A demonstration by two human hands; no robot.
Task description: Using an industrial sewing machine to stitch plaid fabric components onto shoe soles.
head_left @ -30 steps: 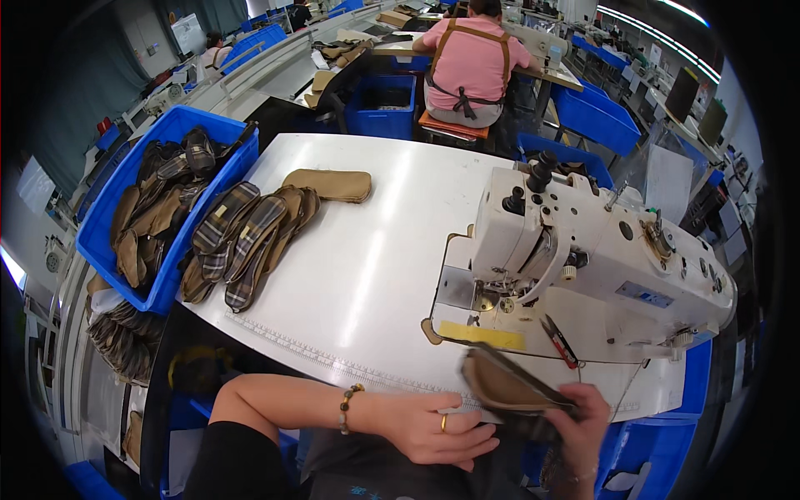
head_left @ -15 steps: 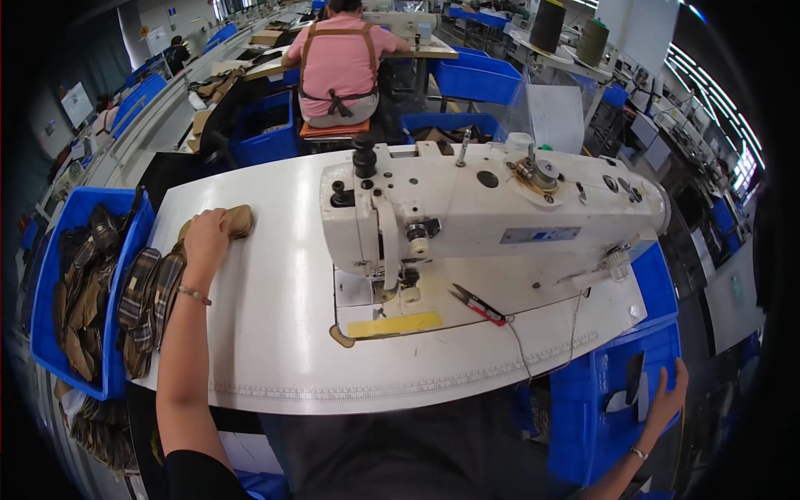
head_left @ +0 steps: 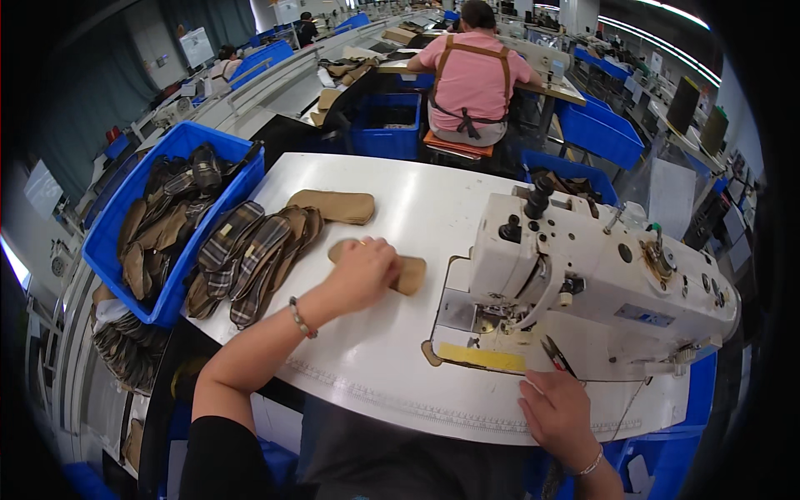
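My left hand (head_left: 361,273) grips a flat tan fabric piece (head_left: 408,276) on the white table, left of the sewing machine (head_left: 604,279). My right hand (head_left: 554,412) is at the table's front edge below the machine, fingers loosely apart and holding nothing visible. Behind it lie red-handled thread snips (head_left: 558,360), partly covered, and a yellow strip (head_left: 475,357). Farther left are overlapping tan and plaid fabric pieces (head_left: 254,258), with a separate tan stack (head_left: 329,206) above them.
A blue bin (head_left: 107,250) full of fabric pieces stands at the left, with more pieces (head_left: 125,350) below it. Beyond the table, a person in a pink shirt (head_left: 471,92) sits facing away, among other blue bins (head_left: 600,133) and workstations.
My left hand moved from the tan stack toward the middle, bringing a piece. My right hand rose from the lower right onto the table; the dark piece it held earlier is gone from it.
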